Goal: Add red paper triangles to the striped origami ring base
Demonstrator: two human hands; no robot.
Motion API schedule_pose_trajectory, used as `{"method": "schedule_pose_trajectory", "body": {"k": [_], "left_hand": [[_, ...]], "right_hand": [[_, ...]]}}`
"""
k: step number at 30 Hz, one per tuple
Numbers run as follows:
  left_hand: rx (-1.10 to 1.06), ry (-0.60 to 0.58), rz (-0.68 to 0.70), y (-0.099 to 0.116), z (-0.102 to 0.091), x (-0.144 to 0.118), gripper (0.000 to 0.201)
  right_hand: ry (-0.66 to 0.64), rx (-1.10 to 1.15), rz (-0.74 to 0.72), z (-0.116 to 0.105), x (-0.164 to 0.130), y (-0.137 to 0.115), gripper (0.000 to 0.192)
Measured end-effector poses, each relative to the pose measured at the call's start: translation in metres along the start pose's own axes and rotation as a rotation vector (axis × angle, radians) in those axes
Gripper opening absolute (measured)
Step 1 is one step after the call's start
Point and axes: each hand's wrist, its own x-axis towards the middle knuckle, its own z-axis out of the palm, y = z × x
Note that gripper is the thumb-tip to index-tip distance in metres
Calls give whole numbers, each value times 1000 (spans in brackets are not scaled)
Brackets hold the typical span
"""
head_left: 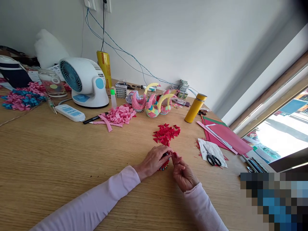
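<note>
My left hand [154,159] curls over a small round piece of multicoloured folded paper [165,166] on the table and grips it; much of the piece is hidden beneath the fingers. At its right side, my right hand [184,175] is closed, with a small red folded paper triangle [175,154] at the fingertips. Just beyond both hands lies a loose pile of red paper triangles [166,133]. Folded-paper swans [139,104] in pink, yellow and green stand farther back.
Pink paper pieces [121,114] lie left of centre beside a black marker [95,118]. A white fan [86,83] and power strip [70,112] stand left. To the right are a yellow flask [195,108], scissors [213,159] on a tissue, and red paper sheets [232,136].
</note>
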Motion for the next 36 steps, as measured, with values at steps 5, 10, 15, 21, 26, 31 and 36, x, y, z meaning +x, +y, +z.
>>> {"method": "schedule_pose_trajectory", "body": {"k": [5,10,15,21,26,31,36], "left_hand": [[-22,2,-5,-1,0,-1,18],[-53,6,-10,0,-1,-1,16],[-73,26,-35,1,-1,-1,14],[-37,36,-29,0,1,-1,14],[3,35,-10,-1,2,-2,15],[53,40,4,-1,4,-3,13],[86,29,-21,0,4,-3,11]], "right_hand": [[8,26,10,0,0,1,14],[127,124,23,10,-4,6,16],[199,128,6,15,-4,11,14],[185,100,17,13,-4,10,13],[233,158,52,20,-9,7,16],[299,171,10,32,-13,10,20],[340,148,-20,35,-13,13,17]]}}
